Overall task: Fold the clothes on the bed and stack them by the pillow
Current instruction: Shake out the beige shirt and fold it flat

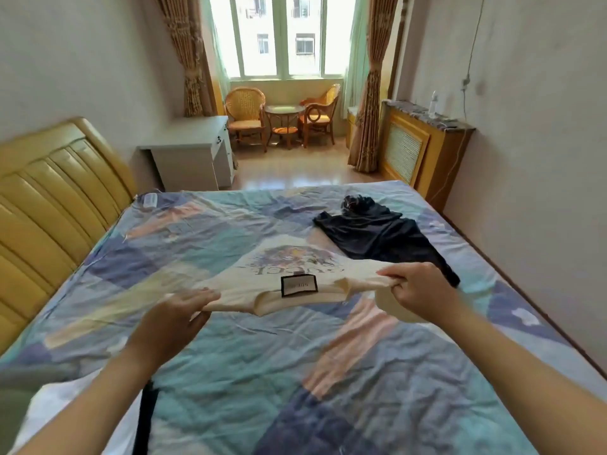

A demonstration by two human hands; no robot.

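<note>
A cream cotton T-shirt with a printed front point(289, 274) is being held stretched by its shoulders above the patchwork-covered bed point(230, 356), pinched by the left hand point(177, 315) and the right hand point(415, 285). A crumpled dark navy garment point(377, 233) is lying unfolded beyond; no folded stack is being shown yet.
</note>
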